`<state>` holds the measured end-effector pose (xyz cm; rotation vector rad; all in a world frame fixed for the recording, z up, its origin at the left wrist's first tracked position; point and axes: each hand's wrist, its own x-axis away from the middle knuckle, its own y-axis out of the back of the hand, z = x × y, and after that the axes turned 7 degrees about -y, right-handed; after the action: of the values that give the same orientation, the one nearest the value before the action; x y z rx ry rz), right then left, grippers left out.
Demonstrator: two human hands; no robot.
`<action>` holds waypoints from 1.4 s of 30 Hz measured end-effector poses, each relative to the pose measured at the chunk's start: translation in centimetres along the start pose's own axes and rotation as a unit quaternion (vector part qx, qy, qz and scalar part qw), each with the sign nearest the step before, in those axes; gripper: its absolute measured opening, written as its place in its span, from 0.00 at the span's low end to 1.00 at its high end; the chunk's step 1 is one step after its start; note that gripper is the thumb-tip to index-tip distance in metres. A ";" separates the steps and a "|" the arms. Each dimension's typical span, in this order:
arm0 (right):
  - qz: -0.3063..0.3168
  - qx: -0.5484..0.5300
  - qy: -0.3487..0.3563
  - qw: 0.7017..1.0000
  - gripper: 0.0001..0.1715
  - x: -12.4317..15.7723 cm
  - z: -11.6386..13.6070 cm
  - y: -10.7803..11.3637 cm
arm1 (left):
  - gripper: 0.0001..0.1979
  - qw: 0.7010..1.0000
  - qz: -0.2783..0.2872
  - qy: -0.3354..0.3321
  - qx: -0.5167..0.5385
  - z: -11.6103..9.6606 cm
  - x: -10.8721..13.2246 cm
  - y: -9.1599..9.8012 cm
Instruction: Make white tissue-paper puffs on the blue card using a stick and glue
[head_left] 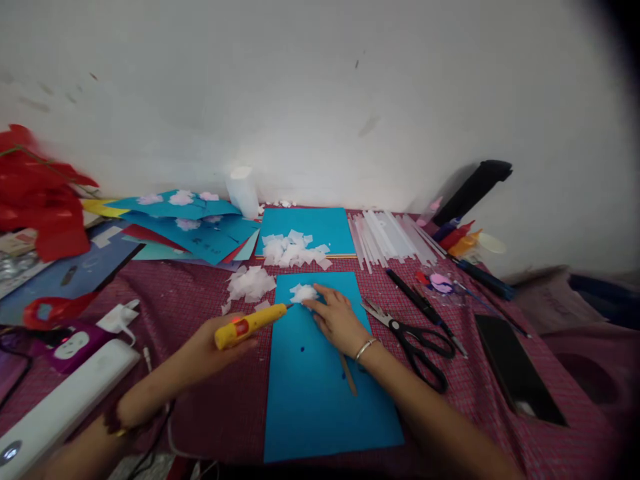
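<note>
My left hand (210, 347) is wrapped round a yellow hot glue gun (250, 327) with an orange-red switch. Its nozzle points right, close to a small cluster of white paper pieces (303, 293) near the top of a blue sheet (320, 413). My right hand (340, 320) rests over that sheet with fingers stretched out, and the fingertips touch the cluster's right edge. Partly under the right hand lies a thin brown stick (349, 377). A dark blue dot (303, 349) marks the sheet below the cluster.
Loose white paper squares lie in a pile (250, 283) and on another blue sheet (330, 230). Translucent glue sticks (385, 237) are behind right. Scissors (410, 333), a black pen (415, 297) and a phone (517, 367) sit at right. A white power strip (70, 407) is at left.
</note>
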<state>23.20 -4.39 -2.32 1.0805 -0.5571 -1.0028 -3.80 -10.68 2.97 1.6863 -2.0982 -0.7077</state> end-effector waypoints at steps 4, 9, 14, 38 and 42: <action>0.001 -0.010 -0.002 1.000 0.24 0.0 -0.3 0.0 | 0.13 0.997 0.069 0.034 0.032 0.4 -2.1 -1.5; -0.004 -0.041 0.004 0.999 0.24 -0.2 -0.8 -0.1 | 0.15 0.993 0.097 0.054 0.041 1.7 -2.8 -2.4; -0.006 -0.062 0.009 0.998 0.23 -0.3 -1.2 -0.2 | 0.16 0.998 0.049 0.032 0.026 1.7 -3.3 -3.3; -0.021 -0.074 0.017 0.997 0.24 -0.1 -1.4 -0.3 | 0.16 0.997 0.028 0.032 0.071 1.6 -3.6 -3.8; -0.025 -0.078 0.017 0.997 0.24 -0.1 -1.5 -0.4 | 0.18 0.996 0.035 0.059 0.063 0.6 -3.7 -3.3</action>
<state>24.17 -3.61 -3.29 0.9758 -0.4183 -1.0526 -0.68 -7.49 0.64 1.6662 -2.1452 -0.4521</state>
